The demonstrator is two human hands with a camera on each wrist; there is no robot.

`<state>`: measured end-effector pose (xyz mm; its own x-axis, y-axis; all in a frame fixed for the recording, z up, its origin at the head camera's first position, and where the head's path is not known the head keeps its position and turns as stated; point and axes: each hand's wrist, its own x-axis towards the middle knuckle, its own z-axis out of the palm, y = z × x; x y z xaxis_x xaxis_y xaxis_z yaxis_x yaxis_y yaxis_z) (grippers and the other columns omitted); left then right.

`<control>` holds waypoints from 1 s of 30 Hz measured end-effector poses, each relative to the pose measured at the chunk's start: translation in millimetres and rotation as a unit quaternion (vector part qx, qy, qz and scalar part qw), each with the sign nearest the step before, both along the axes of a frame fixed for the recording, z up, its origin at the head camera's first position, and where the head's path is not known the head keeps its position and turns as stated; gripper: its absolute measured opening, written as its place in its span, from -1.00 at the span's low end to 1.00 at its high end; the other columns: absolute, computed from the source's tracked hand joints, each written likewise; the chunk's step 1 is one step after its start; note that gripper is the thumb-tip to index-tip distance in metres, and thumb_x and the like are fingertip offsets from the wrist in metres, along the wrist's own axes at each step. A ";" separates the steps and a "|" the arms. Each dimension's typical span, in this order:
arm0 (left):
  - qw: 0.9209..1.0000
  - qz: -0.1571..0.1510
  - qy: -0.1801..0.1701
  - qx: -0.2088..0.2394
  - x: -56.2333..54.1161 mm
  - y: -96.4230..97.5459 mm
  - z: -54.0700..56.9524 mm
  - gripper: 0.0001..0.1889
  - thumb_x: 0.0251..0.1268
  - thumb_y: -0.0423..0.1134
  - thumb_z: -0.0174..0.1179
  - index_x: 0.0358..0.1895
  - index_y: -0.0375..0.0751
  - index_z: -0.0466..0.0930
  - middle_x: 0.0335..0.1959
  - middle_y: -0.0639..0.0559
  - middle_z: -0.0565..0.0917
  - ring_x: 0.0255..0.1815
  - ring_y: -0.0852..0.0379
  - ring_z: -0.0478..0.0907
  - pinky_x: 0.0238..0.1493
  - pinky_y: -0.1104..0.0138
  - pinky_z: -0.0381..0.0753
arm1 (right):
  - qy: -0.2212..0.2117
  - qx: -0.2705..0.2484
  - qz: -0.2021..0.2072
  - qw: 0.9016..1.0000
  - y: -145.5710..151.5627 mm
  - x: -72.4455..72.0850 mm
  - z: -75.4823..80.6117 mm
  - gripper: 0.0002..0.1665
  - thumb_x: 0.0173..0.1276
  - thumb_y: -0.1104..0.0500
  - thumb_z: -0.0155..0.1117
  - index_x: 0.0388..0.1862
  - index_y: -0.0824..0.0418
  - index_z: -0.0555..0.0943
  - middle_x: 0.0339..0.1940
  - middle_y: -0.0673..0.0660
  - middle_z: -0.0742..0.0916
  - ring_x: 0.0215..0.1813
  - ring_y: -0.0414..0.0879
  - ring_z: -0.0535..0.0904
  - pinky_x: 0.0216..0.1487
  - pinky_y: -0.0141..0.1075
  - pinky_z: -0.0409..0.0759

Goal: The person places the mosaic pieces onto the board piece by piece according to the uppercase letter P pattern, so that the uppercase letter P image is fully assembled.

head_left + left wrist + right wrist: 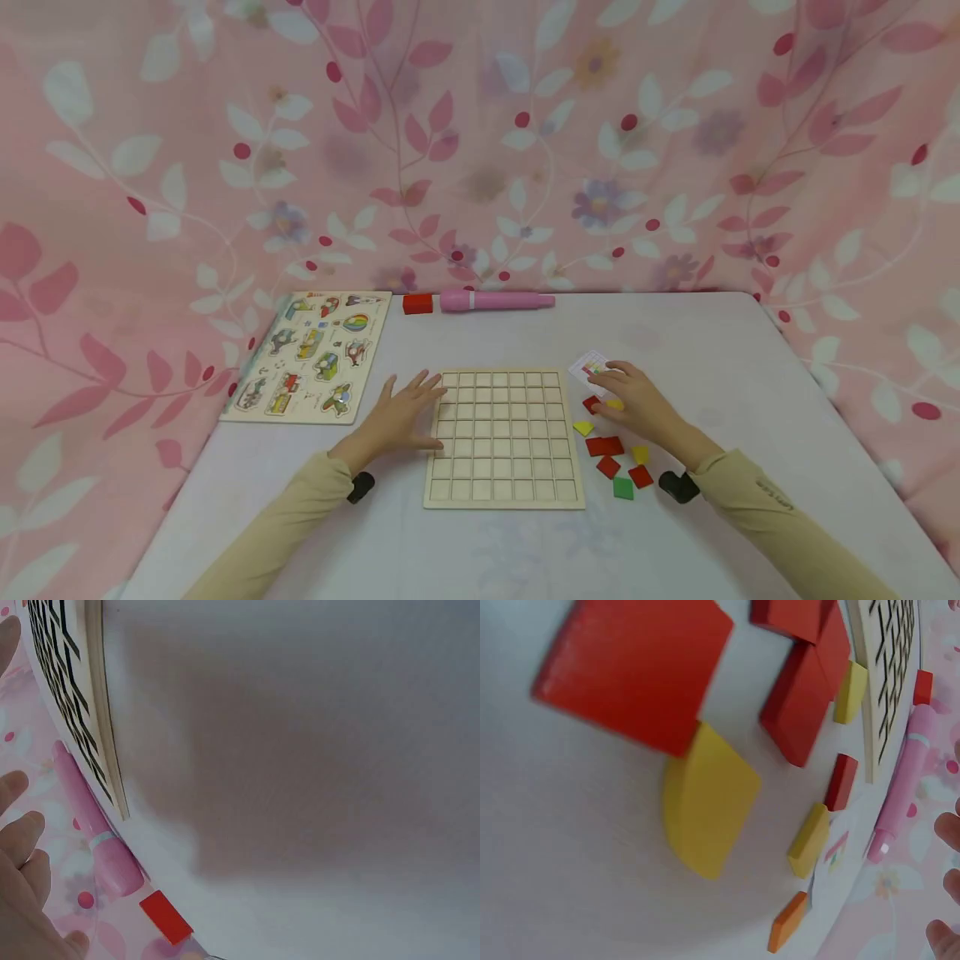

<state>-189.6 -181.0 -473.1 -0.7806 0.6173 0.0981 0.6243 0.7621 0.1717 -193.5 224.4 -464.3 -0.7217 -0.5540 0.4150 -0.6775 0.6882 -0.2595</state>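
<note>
A wooden grid board [504, 503] lies flat on the table with bare squares. My left hand [392, 418] spreads its fingers at the board's left edge, fingertips overlapping the rim. On the other side, my right hand [636, 403] hovers over a small printed card [587, 367] and loose pieces, its fingers relaxed and holding nothing. Several red pieces [604, 446], some yellow pieces [640, 455] and a green square [623, 488] lie right of the board. In the right wrist view an orange piece [787, 922] lies near the card.
A picture puzzle board [307, 358] with vehicle shapes lies at the back left. Along the back edge are a red block [417, 303] and a pink stick-shaped object [498, 301] with a white band. Behind the table hangs a pink floral cloth [480, 150].
</note>
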 end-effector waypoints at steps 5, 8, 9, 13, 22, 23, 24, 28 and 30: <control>1.000 -0.002 -0.024 -0.010 9.5 -4.8 -6.7 -0.09 -0.28 0.26 0.30 0.25 -0.11 0.32 0.33 -0.12 0.16 0.33 -0.05 0.01 0.15 -0.16 -0.05 | -0.032 0.005 -0.011 0.999 -5.2 3.5 -6.8 -0.59 -0.05 0.18 0.44 -0.17 0.30 0.63 -0.23 0.13 0.66 -0.10 0.02 0.44 -0.09 -0.09 0.48; 0.999 0.006 -0.051 -0.003 15.4 -7.5 -10.2 -0.11 -0.29 0.23 0.32 0.20 -0.17 0.36 0.29 -0.11 0.23 0.31 -0.04 0.07 0.16 -0.12 -0.01 | -0.051 0.008 -0.007 0.999 -7.6 5.3 -12.0 -0.67 -0.01 0.20 0.41 -0.22 0.27 0.65 -0.27 0.07 0.68 -0.18 -0.05 0.45 -0.15 -0.18 0.50; 0.998 0.009 -0.060 0.003 17.3 -8.4 -11.0 -0.12 -0.29 0.21 0.34 0.19 -0.20 0.37 0.28 -0.11 0.26 0.30 -0.04 0.10 0.16 -0.10 0.01 | -0.057 0.011 -0.006 0.998 -8.0 6.0 -13.5 -0.69 0.00 0.19 0.41 -0.24 0.26 0.66 -0.28 0.06 0.68 -0.20 -0.07 0.45 -0.17 -0.20 0.50; 0.996 0.004 -0.083 0.032 22.3 -9.6 -10.7 -0.17 -0.28 0.13 0.37 0.13 -0.31 0.42 0.20 -0.13 0.36 0.24 -0.03 0.22 0.14 -0.04 0.11 | -0.079 0.034 0.010 0.996 -9.2 8.2 -15.4 -0.75 0.07 0.19 0.35 -0.25 0.25 0.67 -0.28 0.03 0.69 -0.21 -0.07 0.47 -0.15 -0.19 0.46; 0.993 0.015 -0.120 0.005 20.2 2.9 -1.5 -0.24 -0.35 0.04 0.44 0.02 -0.33 0.51 0.14 -0.14 0.43 0.13 -0.07 0.36 0.10 0.13 0.29 | -0.062 0.116 0.118 0.984 -9.2 7.5 -13.0 -0.79 0.08 0.19 0.34 -0.25 0.19 0.67 -0.30 -0.03 0.68 -0.14 -0.07 0.51 -0.08 -0.19 0.46; 0.992 0.024 -0.127 -0.002 19.3 4.3 -0.7 -0.25 -0.37 0.03 0.45 0.01 -0.32 0.52 0.13 -0.14 0.44 0.12 -0.08 0.37 0.10 0.13 0.30 | -0.063 0.121 0.124 0.983 -9.9 7.0 -12.9 -0.78 0.08 0.18 0.34 -0.26 0.19 0.66 -0.30 -0.03 0.67 -0.14 -0.07 0.51 -0.11 -0.22 0.48; 0.991 0.032 -0.132 -0.006 18.5 5.3 0.0 -0.25 -0.39 0.02 0.46 0.01 -0.32 0.53 0.12 -0.14 0.45 0.12 -0.08 0.37 0.10 0.13 0.30 | -0.069 0.127 0.123 0.982 -11.0 6.7 -12.7 -0.78 0.09 0.17 0.33 -0.26 0.19 0.66 -0.30 -0.03 0.67 -0.14 -0.07 0.50 -0.11 -0.22 0.48; 0.989 0.052 -0.138 -0.020 16.6 8.4 -0.1 -0.27 -0.44 -0.01 0.49 -0.03 -0.30 0.55 0.10 -0.13 0.46 0.12 -0.07 0.37 0.10 0.13 0.30 | -0.096 0.143 0.097 0.980 -14.9 6.0 -14.3 -0.78 0.09 0.12 0.33 -0.28 0.19 0.65 -0.34 -0.04 0.65 -0.22 -0.11 0.48 -0.15 -0.26 0.48; 0.988 0.060 -0.138 -0.024 17.6 10.5 0.4 -0.27 -0.44 -0.01 0.49 -0.03 -0.30 0.55 0.11 -0.12 0.46 0.13 -0.06 0.36 0.10 0.14 0.29 | -0.119 0.141 0.069 0.981 -15.8 7.3 -15.7 -0.77 0.08 0.12 0.34 -0.28 0.19 0.65 -0.35 -0.03 0.65 -0.24 -0.12 0.47 -0.16 -0.26 0.49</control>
